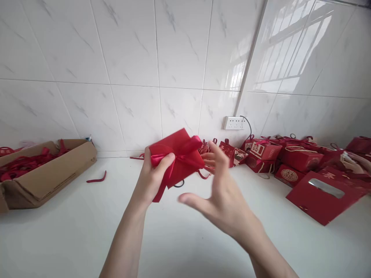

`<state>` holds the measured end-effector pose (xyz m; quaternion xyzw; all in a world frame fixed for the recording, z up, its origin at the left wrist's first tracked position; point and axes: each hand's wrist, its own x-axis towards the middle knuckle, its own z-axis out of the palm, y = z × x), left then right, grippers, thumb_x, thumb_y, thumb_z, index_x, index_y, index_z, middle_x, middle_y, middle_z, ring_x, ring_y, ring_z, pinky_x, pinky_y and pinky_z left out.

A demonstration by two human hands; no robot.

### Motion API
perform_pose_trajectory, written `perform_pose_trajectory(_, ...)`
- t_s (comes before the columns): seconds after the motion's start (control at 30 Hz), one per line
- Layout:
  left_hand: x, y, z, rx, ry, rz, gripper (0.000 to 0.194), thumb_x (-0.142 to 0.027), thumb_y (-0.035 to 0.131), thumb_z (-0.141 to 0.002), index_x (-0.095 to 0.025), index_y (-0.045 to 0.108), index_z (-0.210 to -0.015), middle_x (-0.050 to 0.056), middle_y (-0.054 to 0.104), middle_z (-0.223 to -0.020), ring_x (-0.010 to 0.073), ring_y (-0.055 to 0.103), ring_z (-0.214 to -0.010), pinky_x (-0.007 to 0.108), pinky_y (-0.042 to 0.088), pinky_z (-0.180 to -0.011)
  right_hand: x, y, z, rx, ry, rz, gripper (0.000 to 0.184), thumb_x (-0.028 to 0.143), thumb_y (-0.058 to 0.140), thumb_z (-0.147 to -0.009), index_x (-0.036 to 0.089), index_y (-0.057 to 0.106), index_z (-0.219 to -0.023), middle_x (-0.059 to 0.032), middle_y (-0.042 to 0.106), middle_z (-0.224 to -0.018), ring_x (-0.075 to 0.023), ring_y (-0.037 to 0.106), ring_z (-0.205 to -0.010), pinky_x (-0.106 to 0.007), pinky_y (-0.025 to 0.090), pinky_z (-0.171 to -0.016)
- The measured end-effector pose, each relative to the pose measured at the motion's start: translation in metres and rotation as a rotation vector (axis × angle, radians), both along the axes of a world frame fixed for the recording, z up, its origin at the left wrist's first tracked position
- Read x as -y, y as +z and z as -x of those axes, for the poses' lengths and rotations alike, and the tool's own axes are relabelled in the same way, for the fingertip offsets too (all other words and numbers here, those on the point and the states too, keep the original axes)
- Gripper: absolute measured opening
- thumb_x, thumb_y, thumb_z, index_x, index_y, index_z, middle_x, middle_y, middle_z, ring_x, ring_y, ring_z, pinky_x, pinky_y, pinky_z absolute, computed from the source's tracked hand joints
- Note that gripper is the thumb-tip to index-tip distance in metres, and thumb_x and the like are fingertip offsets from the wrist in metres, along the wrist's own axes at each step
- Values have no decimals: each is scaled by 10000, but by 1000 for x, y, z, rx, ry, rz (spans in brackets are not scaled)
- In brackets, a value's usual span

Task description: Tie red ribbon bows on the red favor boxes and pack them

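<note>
A red gift box (pixel 189 168) with a red satin ribbon (pixel 166 179) tied in a bow is held tilted above the white table, near the middle of the view. My left hand (pixel 150 173) grips its left side, the thumb pressing on the ribbon. At the right, my right hand (pixel 222 189) has its thumb and fingers spread apart. Its fingertips reach close to the box's right edge; whether they touch it I cannot tell. The bow's loop sticks up at the box's upper right, and a ribbon tail hangs down at the lower left.
To the left stands an open cardboard box (pixel 55 177) full of red ribbons (pixel 34 162). One short ribbon piece (pixel 97 180) lies beside it. Several red gift boxes (pixel 301 156) are piled at the right, with a red bag (pixel 327 197) in front. A white power strip (pixel 235 123) is on the tiled wall.
</note>
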<state>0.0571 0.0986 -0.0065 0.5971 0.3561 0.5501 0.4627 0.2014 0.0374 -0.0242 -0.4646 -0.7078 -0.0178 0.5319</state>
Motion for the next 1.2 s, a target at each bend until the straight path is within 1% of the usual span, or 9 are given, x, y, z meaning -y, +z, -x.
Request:
perform_pose_trajectory(0.13,9,3,3,-44,-120,8,557,-457,711,-679,-259,492,-1152,23,634,-886,228,624,-835,352,507,-718,15,12,-29,-160,-80,102,431,590,429,-898,203,487,-1079,-49,590,-830,-196,601,-770,-301,509,-610)
perform_pose_trajectory(0.2,16,3,0,-87,-172,-8,577,-440,714,-679,-280,478,-1182,28,637,-938,228,619,-875,352,500,-740,18,14,-40,-114,-66,186,431,585,412,-905,191,509,-762,-21,532,-680,-152,540,-645,-235,418,-495)
perform_pose_trajectory(0.27,21,4,-3,-109,-216,-8,570,-435,708,-687,-285,479,-1187,27,638,-945,225,620,-888,348,497,-750,21,16,-47,-66,16,293,461,568,442,-900,184,457,-646,-11,495,-629,-123,474,-582,-218,343,-446)
perform_pose_trajectory(0.5,29,4,-5,-12,-303,33,528,-519,617,-766,-276,494,-1218,17,634,-810,215,626,-801,353,507,-749,26,20,-50,-262,448,367,382,387,481,-937,176,474,-619,21,455,-566,-82,414,-518,-201,324,-454)
perform_pose_trajectory(0.67,34,4,-6,3,-191,-46,539,-572,551,-801,-278,519,-1251,24,622,-791,243,605,-950,397,470,-912,19,15,-52,-431,626,328,388,375,528,-921,175,468,-594,33,420,-527,-71,380,-478,-197,300,-434)
perform_pose_trajectory(0.8,37,5,-8,18,-150,-99,541,-555,517,-830,-268,496,-1288,50,634,-1045,264,522,-1159,413,405,-1015,17,14,-52,-506,680,303,387,365,536,-920,173,473,-590,36,410,-524,-66,348,-477,-200,280,-438)
perform_pose_trajectory(1.03,40,6,-8,-25,-97,-98,506,-530,505,-847,-280,491,-1288,35,642,-1066,257,522,-1165,395,399,-1023,12,14,-48,-550,690,323,425,367,528,-919,170,444,-553,27,409,-520,-75,366,-483,-212,308,-455)
perform_pose_trajectory(1.17,37,8,-6,30,-120,-38,535,-547,526,-831,-270,492,-1288,46,643,-1071,271,525,-1166,408,411,-1017,18,14,-53,-424,590,214,240,466,604,-853,230,570,-836,-5,538,-746,-135,528,-660,-261,464,-588)
perform_pose_trajectory(1.2,36,8,-5,50,-139,-32,544,-553,522,-832,-263,488,-1290,51,644,-1077,274,529,-1163,412,421,-1009,20,15,-55,-354,558,179,343,520,665,-784,257,568,-982,-30,567,-890,-175,567,-784,-303,501,-665)
